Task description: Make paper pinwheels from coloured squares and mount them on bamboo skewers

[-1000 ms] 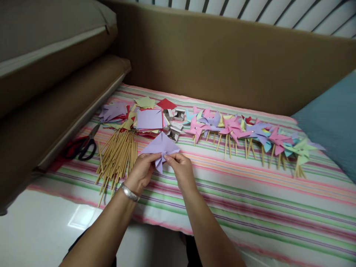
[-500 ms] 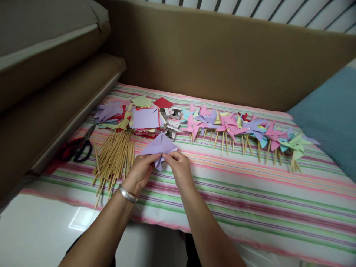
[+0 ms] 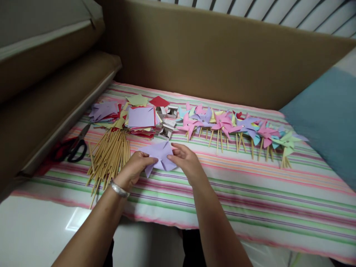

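Between my hands is a purple paper square [image 3: 160, 154] with slits cut in from its corners, held above the striped cloth [image 3: 236, 176]. My left hand [image 3: 136, 165] pinches its left side, thumb on top and the other fingers hidden beneath. On the opposite side my right hand [image 3: 185, 159] grips the right edge with the thumb over the paper and fingers bent. Just beyond lies a stack of coloured paper squares [image 3: 141, 118], a purple one on top. Close to my left forearm spreads a bundle of thin wooden sticks [image 3: 109, 157].
Finished paper pinwheels on sticks [image 3: 222, 122] lie in a row at the right. Small open white boxes [image 3: 166, 131] stand beside the stack. Black-handled scissors [image 3: 78, 146] rest at the left near the brown cushions [image 3: 61, 96]. Loose cut papers [image 3: 104, 111] sit behind the sticks.
My hands have moved apart from the near corner of the purple paper to its two sides. The paper now lies flatter and has turned.
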A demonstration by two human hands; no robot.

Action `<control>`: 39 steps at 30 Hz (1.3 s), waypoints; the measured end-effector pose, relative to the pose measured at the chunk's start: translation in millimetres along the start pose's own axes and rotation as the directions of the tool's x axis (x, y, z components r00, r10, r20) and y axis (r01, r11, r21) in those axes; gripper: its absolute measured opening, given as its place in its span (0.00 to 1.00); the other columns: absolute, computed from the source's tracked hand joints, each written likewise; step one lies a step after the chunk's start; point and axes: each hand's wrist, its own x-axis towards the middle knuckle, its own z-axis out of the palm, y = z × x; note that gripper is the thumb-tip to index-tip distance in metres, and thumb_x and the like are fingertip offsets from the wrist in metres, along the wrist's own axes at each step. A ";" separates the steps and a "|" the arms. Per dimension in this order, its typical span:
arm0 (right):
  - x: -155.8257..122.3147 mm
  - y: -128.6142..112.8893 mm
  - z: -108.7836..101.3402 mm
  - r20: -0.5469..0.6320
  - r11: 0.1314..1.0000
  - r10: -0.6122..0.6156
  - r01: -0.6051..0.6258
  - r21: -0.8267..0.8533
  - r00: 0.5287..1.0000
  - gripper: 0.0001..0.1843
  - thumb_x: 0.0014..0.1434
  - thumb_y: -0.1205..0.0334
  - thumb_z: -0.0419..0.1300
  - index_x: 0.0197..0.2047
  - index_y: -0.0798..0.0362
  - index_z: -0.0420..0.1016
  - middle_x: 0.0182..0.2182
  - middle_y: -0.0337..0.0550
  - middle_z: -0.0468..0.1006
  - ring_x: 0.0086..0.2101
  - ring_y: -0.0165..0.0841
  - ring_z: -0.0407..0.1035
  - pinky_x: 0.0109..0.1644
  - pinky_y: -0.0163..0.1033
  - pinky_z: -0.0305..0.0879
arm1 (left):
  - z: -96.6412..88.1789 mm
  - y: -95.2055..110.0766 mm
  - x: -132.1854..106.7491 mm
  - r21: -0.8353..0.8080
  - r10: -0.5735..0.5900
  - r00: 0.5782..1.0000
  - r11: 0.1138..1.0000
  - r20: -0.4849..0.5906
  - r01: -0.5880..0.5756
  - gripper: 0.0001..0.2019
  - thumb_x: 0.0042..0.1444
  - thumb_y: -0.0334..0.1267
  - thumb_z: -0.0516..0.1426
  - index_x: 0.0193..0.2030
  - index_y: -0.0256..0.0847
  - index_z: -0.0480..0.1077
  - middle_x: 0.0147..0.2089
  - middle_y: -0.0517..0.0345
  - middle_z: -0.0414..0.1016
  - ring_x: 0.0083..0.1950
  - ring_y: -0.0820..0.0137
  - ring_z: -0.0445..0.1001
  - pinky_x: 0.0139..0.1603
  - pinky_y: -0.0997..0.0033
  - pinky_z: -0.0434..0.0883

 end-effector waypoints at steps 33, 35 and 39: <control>1.2 24.1 47.6 -0.327 0.912 0.047 0.093 0.400 0.944 0.32 0.40 0.67 0.65 0.51 0.52 0.64 0.40 0.44 0.78 0.39 0.37 0.72 0.42 0.42 0.69 | 33.8 -30.9 3.7 -0.543 0.038 0.997 0.837 -0.066 -0.068 0.09 0.39 0.32 0.66 0.31 0.35 0.76 0.33 0.57 0.79 0.33 0.72 0.74 0.36 0.73 0.68; 1.5 25.2 49.4 -0.317 0.909 0.037 0.100 0.404 0.948 0.31 0.39 0.67 0.65 0.50 0.53 0.65 0.39 0.43 0.78 0.38 0.37 0.72 0.42 0.42 0.68 | 33.4 -31.4 4.4 -0.547 0.053 0.995 0.833 -0.084 -0.090 0.08 0.39 0.31 0.66 0.30 0.35 0.76 0.33 0.56 0.79 0.34 0.71 0.74 0.38 0.73 0.68; 2.7 26.0 48.9 -0.255 0.910 0.016 0.091 0.405 0.967 0.30 0.42 0.65 0.65 0.50 0.53 0.65 0.39 0.43 0.78 0.38 0.36 0.72 0.42 0.41 0.68 | 27.9 -29.6 8.4 -0.555 0.081 0.990 0.822 -0.111 -0.129 0.09 0.38 0.30 0.65 0.30 0.35 0.76 0.33 0.56 0.79 0.35 0.69 0.75 0.40 0.72 0.68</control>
